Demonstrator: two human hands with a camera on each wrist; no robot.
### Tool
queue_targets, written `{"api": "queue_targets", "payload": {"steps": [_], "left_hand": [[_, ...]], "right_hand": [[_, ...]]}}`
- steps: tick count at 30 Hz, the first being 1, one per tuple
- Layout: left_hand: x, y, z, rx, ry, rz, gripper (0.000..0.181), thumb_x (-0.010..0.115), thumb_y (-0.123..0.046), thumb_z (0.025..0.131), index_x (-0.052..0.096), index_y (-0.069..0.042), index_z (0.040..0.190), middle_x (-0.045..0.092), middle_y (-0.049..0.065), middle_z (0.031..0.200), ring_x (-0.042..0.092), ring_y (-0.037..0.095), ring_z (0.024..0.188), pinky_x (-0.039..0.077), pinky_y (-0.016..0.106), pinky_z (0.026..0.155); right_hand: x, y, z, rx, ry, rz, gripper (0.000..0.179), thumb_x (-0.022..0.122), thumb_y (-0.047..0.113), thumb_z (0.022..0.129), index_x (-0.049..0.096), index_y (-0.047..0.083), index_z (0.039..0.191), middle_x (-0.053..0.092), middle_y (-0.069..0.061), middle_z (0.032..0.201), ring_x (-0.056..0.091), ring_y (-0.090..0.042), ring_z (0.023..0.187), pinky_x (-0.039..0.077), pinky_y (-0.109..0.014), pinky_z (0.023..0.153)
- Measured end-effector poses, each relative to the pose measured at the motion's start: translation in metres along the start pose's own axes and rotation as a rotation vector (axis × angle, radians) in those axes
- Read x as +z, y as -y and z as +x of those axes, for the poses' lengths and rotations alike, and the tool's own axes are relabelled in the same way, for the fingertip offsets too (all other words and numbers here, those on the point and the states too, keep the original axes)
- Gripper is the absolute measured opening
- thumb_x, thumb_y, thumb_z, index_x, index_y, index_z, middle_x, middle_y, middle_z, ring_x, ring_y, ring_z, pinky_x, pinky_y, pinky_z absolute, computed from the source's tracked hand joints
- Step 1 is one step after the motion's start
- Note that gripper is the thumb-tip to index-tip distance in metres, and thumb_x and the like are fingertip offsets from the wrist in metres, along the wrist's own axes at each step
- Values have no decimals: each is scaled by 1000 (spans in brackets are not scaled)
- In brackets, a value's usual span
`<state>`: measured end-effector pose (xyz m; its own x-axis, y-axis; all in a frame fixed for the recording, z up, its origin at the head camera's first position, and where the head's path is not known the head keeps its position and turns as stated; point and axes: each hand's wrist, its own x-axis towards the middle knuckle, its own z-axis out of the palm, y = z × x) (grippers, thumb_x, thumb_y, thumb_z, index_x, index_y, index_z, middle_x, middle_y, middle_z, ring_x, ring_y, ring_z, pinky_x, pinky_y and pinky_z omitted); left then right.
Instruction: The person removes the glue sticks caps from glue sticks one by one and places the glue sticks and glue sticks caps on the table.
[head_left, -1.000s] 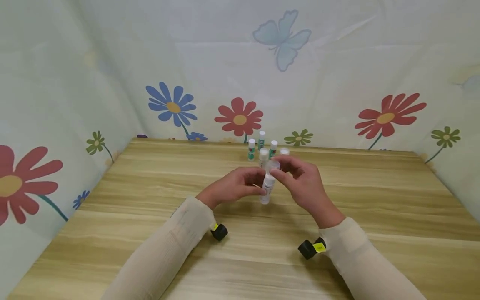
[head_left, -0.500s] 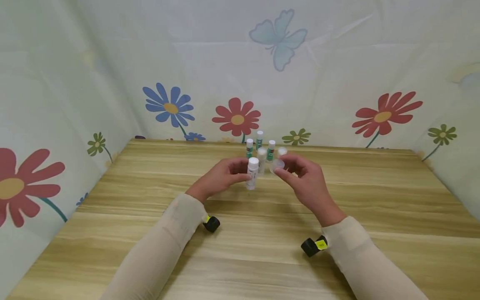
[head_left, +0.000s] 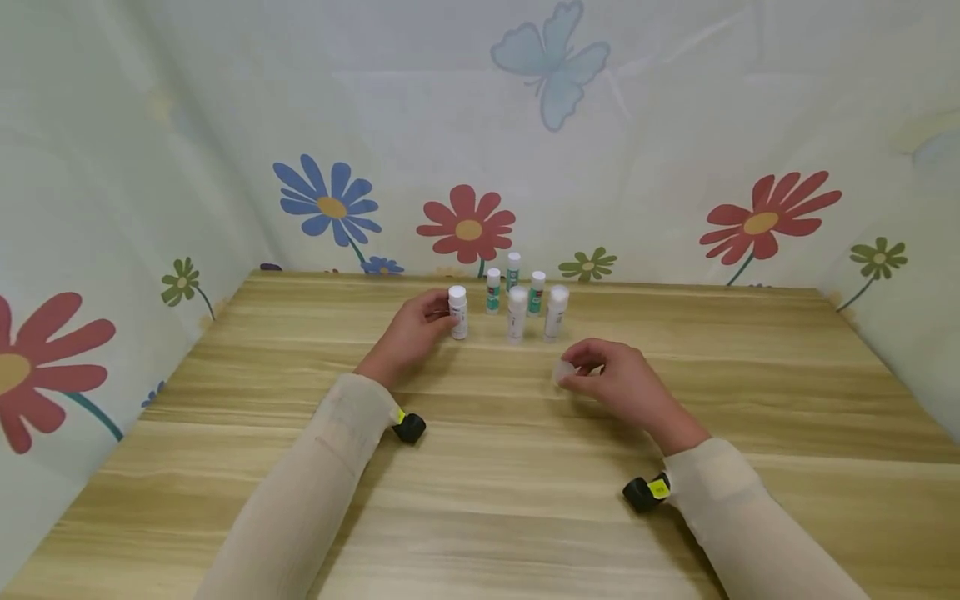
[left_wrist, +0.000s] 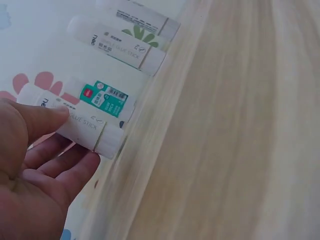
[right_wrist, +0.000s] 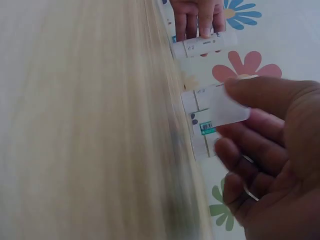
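My left hand [head_left: 408, 337] holds a white glue stick [head_left: 459, 315] upright, left of the other sticks. In the left wrist view the thumb presses the label side of this glue stick [left_wrist: 82, 120] and the fingers are behind it. Closer to me on the right, my right hand [head_left: 618, 379] pinches a small translucent cup-shaped plastic piece [head_left: 562, 372] between thumb and fingers. The right wrist view shows this translucent piece [right_wrist: 227, 107] overlapping a standing glue stick. Two white glue sticks, one [head_left: 517, 315] in the middle and one [head_left: 556, 313] to its right, stand upright between the hands.
Behind the white sticks stand several smaller green-labelled glue sticks, among them a left one [head_left: 492, 292], a rear one [head_left: 513, 271] and a right one [head_left: 536, 294]. The wood-grain table [head_left: 480, 500] ends at a flower-print curtain [head_left: 637, 167].
My left hand has carried the white glue stick leftward and back from the middle. My right hand has drawn the translucent piece away from it, toward me and slightly right, uncovering the right-hand white stick.
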<state>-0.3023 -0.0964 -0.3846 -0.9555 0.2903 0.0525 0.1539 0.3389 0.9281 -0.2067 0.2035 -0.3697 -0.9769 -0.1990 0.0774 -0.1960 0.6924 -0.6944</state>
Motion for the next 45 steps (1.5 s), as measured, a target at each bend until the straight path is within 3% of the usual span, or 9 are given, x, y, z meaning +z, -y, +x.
{"api": "queue_targets", "payload": {"steps": [6, 11, 24, 29, 32, 40, 45], "left_hand": [[-2, 6, 4, -15, -12, -46, 44, 59, -13, 97, 46, -6, 138, 54, 14, 137, 53, 26, 128, 44, 41, 107], [-1, 7, 5, -21, -13, -29, 46, 59, -16, 97, 46, -8, 140, 54, 13, 138, 52, 26, 129, 44, 41, 107], [1, 3, 6, -38, -20, -4, 47, 59, -16, 97, 45, -10, 142, 53, 11, 140, 52, 25, 130, 44, 39, 107], [0, -2, 2, 18, -50, -7, 51, 59, -10, 96, 41, -11, 144, 50, 11, 143, 48, 23, 134, 40, 39, 111], [0, -13, -1, 57, -80, 3, 54, 59, -6, 95, 40, -10, 145, 46, 12, 146, 43, 24, 138, 36, 41, 114], [7, -30, -4, 164, -211, 84, 58, 62, -15, 92, 40, -16, 145, 42, 5, 150, 36, 17, 142, 29, 32, 118], [17, -44, -9, 239, -264, 125, 57, 62, -14, 92, 43, -16, 145, 44, 2, 149, 36, 18, 142, 31, 35, 117]], "right_hand": [[6, -2, 0, 5, 64, -45, 25, 76, 26, 83, 68, 16, 104, 69, 0, 94, 60, -16, 86, 48, -31, 76], [7, -3, 1, 34, 111, -40, 24, 77, 25, 82, 67, 16, 101, 67, 0, 90, 57, -17, 82, 46, -30, 74], [7, -9, 3, 35, 126, -30, 24, 78, 26, 82, 65, 18, 101, 65, -1, 91, 55, -18, 81, 45, -31, 72], [7, -9, 4, 23, 122, -36, 24, 78, 26, 82, 65, 18, 100, 65, -1, 90, 55, -18, 80, 45, -30, 72], [7, -9, 4, 18, 121, -41, 24, 78, 26, 81, 65, 18, 100, 65, -1, 90, 55, -17, 80, 45, -30, 72], [8, -11, 5, 12, 120, -39, 24, 78, 26, 81, 65, 18, 99, 66, 0, 90, 57, -17, 80, 46, -30, 72], [7, -11, 4, 19, 123, -30, 23, 78, 26, 81, 65, 18, 99, 66, 0, 90, 57, -17, 80, 46, -29, 72]]}}
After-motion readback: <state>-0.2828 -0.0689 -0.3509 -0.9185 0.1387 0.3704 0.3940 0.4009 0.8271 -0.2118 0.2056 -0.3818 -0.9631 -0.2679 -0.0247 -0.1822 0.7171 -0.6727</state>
